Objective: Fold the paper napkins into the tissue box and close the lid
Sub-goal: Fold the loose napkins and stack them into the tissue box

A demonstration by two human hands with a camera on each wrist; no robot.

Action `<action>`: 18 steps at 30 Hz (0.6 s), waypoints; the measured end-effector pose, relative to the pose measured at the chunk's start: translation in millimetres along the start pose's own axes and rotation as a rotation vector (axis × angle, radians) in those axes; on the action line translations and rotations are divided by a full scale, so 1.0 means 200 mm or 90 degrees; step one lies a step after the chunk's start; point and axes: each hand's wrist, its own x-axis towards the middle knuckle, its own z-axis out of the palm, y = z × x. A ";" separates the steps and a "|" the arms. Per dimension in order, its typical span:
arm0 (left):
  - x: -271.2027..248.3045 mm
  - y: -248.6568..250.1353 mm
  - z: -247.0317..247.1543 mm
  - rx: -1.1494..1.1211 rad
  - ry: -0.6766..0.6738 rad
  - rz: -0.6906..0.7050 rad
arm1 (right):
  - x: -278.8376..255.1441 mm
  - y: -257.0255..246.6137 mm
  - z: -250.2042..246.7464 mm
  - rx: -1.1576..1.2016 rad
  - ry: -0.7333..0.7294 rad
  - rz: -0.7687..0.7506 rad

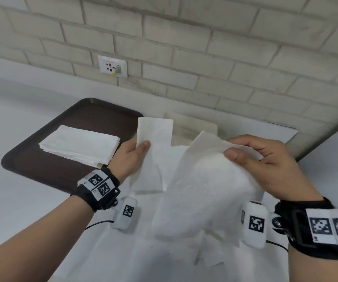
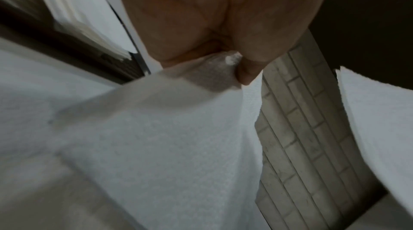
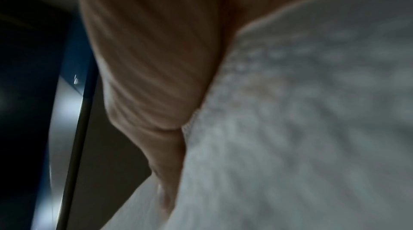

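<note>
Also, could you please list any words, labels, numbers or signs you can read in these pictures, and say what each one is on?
No readable words or numbers anywhere.
Left wrist band: square black-and-white coded markers, with tiny characters beside them too small to read.
Right wrist band: coded markers; small print at the edge blurred.
Two white wrist camera pods: coded markers only.
Wall socket: small mark at the top, unreadable.
Napkins: plain.

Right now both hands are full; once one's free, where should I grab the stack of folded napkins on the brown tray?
Take the napkin stack by its right short end, the one nearest the left hand, coming in from the right. That end overhangs the brown tray rim slightly, so fingers could probably slip under and the thumb clamp on top.
</note>
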 end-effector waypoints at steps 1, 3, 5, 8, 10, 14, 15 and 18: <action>0.00 0.01 0.00 0.003 -0.002 0.006 | 0.01 0.01 0.00 -0.026 -0.032 0.020; 0.01 0.05 0.00 -0.008 -0.006 0.031 | 0.03 0.05 -0.01 -0.067 -0.080 0.063; 0.00 0.09 -0.01 -0.015 -0.048 0.059 | 0.07 0.09 0.00 -0.091 -0.107 0.090; -0.05 0.13 0.01 0.051 -0.167 0.059 | 0.15 0.13 0.03 -0.030 -0.140 0.110; -0.08 0.12 0.04 0.064 -0.249 0.023 | 0.20 0.15 0.07 0.023 -0.160 0.105; -0.14 0.11 0.08 -0.099 -0.293 -0.090 | 0.29 0.26 0.12 -0.017 -0.162 0.102; -0.15 0.10 0.09 -0.116 -0.294 -0.111 | 0.31 0.30 0.13 -0.029 -0.157 0.106; -0.19 0.10 0.11 -0.136 -0.280 -0.146 | 0.35 0.37 0.16 -0.046 -0.120 0.110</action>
